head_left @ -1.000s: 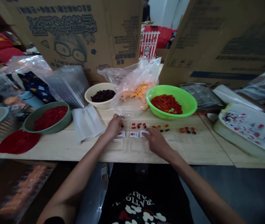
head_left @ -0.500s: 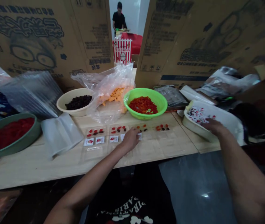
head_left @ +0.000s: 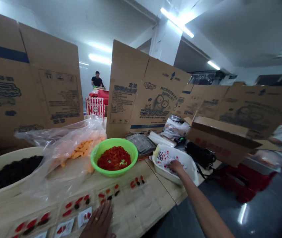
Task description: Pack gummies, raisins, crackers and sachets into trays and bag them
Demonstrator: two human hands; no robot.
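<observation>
My left hand [head_left: 99,220] lies low over the clear plastic trays, its fingers stretched out and touching a tray's near part. Close beside it are small white printed packets [head_left: 84,216] in tray compartments. Above them, red, orange and dark pieces [head_left: 77,202] sit in the trays' upper compartments. My right hand [head_left: 177,167] reaches into a white tub [head_left: 192,177] of small printed packets [head_left: 163,158]. Its fingers are bent down and closed on packets there; the fingertips are partly hidden.
A green bowl [head_left: 94,165] holds red-orange pieces. To its left are a plastic bag [head_left: 56,135] of orange pieces and a cream bowl [head_left: 7,195] of dark pieces. Tall cardboard sheets [head_left: 123,105] stand behind. People are at the back and far right.
The view has swung right and up, showing more of the room. My left hand has come away from the packet it was placing and now lies flatter. My right hand stays in the tub.
</observation>
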